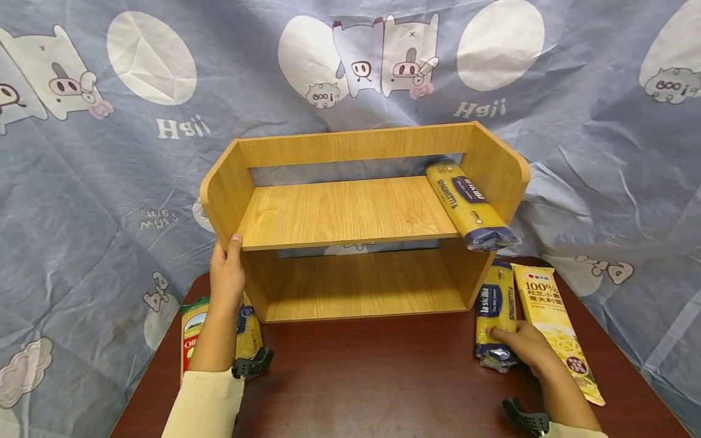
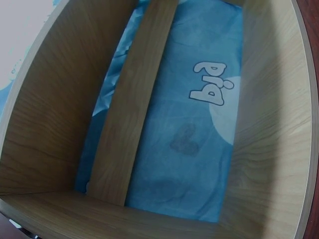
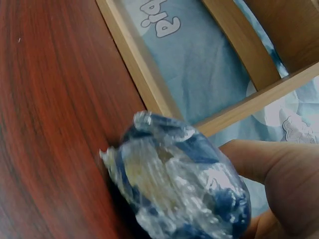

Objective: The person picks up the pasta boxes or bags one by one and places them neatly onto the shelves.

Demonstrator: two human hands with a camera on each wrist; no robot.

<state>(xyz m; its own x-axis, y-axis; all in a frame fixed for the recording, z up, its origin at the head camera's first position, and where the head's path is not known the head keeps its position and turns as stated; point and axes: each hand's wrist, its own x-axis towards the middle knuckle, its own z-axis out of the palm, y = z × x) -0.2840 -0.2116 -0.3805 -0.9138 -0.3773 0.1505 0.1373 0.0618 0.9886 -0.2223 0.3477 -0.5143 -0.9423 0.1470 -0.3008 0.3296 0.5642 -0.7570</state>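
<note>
A two-tier wooden shelf (image 1: 339, 213) stands on the dark red table. My left hand (image 1: 227, 274) grips the front edge of its left side panel, thumb on the near face; the fingers behind are mostly hidden. One spaghetti pack (image 1: 465, 204) lies on the upper board against the right panel, its blue end jutting past the front edge. Beside the shelf's right side, my right hand (image 1: 523, 344) holds another spaghetti pack (image 1: 495, 304) by its near part. In the right wrist view, the crinkled clear end (image 3: 174, 184) of this pack fills the foreground, thumb alongside.
A yellow noodle pack (image 1: 555, 328) lies right of my right hand. On the left, a pack with a green top (image 1: 193, 325) and another spaghetti pack (image 1: 249, 331) are partly hidden behind my left forearm. A patterned cloth (image 1: 98, 213) hangs behind the table (image 1: 372, 377).
</note>
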